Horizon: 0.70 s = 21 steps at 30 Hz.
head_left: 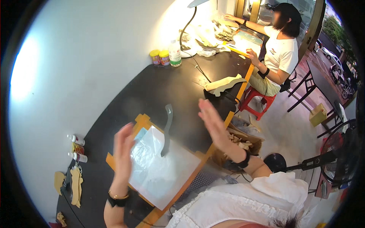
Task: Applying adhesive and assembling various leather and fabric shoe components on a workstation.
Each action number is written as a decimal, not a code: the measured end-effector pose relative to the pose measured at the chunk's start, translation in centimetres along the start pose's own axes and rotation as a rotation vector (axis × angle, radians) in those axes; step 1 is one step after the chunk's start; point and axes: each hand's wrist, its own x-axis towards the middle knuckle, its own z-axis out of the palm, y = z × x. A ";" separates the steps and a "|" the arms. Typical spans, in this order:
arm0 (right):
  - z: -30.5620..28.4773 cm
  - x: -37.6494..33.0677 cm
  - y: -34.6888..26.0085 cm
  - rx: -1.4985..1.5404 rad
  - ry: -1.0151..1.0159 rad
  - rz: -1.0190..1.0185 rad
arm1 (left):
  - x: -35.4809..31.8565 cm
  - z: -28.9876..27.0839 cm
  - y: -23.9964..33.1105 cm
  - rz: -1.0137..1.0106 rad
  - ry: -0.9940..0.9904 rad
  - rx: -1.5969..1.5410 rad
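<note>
My left hand is raised over the left side of a plastic-covered white sheet, its fingers stretched out and a little blurred. Above the table's front edge, my right hand is also lifted, with its palm facing left and its fingers extended. Neither hand holds anything. Between them lies a curved dark grey strip, its lower end on the sheet and its upper end on the black table. Orange tape borders the sheet. Both wrists wear dark bands.
Cream cut pieces lie toward the back right, near a co-worker on a red stool. Bottles and jars stand by the wall. A carton of scraps sits below the front edge; a fan is at right.
</note>
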 end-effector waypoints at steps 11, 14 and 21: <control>-0.1 -3.0 -2.7 0.014 0.210 -0.080 | 0.3 27.5 5.9 0.503 -0.258 -0.390; -1.6 -3.9 -5.4 0.343 0.325 0.104 | 0.4 28.9 5.1 0.742 -0.209 0.016; -2.9 -5.9 -6.9 0.202 0.267 0.093 | 5.9 35.2 -1.5 0.024 -0.435 -0.654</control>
